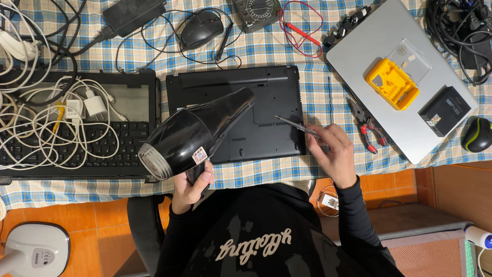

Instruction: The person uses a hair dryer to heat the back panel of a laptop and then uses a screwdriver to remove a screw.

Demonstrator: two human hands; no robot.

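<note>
Left hand closed round the handle of a black hair dryer, grip low on the handle, the barrel angled up and away over the left part of an upturned black laptop. Right hand closed on a slim screwdriver, pinched near its back end, tip pointing toward the laptop's underside just beyond the grip. The dryer looks bulky and top-heavy for a one-hand hold; smooth plastic shell, likely slippery, so the handle seems the sound place to take it. The screwdriver looks light and stiff, with a thin shaft easy to roll between fingers. The laptop base appears rigid, but its vents and plastic are probably easy to scratch. Outward of the left grip: an open laptop keyboard buried in white cables, a snag risk. Outward of the right grip: red-handled pliers, then a silver laptop carrying a yellow bit case. The table edge runs close under both wrists; free room is narrow.
</note>
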